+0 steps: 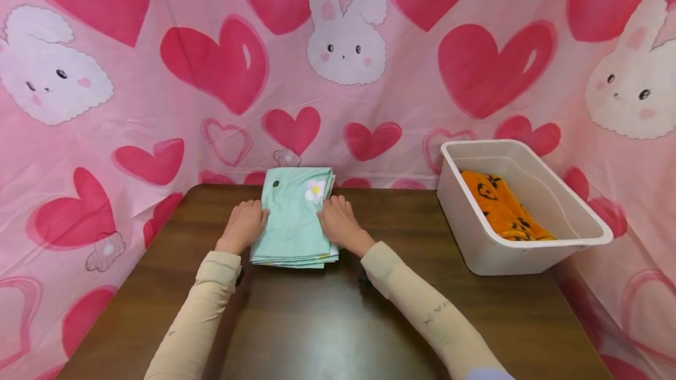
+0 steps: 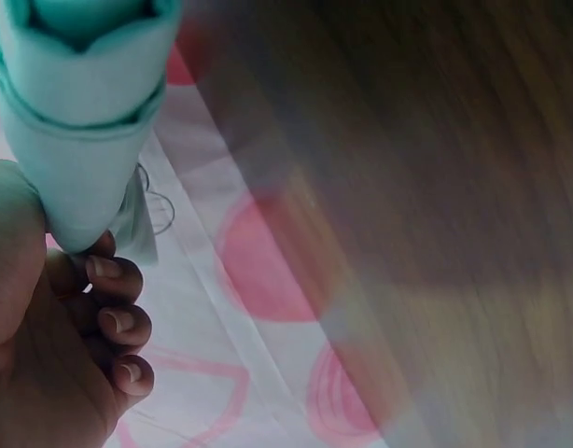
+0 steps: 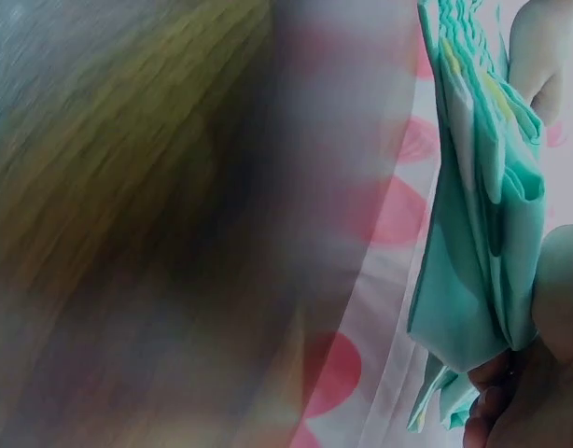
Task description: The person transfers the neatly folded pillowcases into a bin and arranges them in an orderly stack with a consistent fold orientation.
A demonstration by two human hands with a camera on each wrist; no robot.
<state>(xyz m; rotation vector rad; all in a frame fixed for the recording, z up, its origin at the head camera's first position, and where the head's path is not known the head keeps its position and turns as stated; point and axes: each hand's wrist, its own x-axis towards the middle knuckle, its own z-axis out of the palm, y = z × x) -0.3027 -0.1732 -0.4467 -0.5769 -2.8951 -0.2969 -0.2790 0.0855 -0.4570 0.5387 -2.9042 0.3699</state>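
Note:
Between both hands is a folded mint-green cloth with a white flower print and a small dark spot, its layers stacked at the lower edge. My left hand grips its left side; in the left wrist view, the thumb and curled fingers close on the cloth's rounded fold. On the opposite side my right hand grips the edge. The right wrist view shows several layers of the cloth hanging between thumb and curled fingers, partly hidden at the frame's corner. The cloth appears raised off the table.
A white plastic bin stands at the table's right side, with an orange cloth with dark prints inside. The brown wooden table extends below the hands. A pink curtain with hearts and rabbits hangs behind and along both sides.

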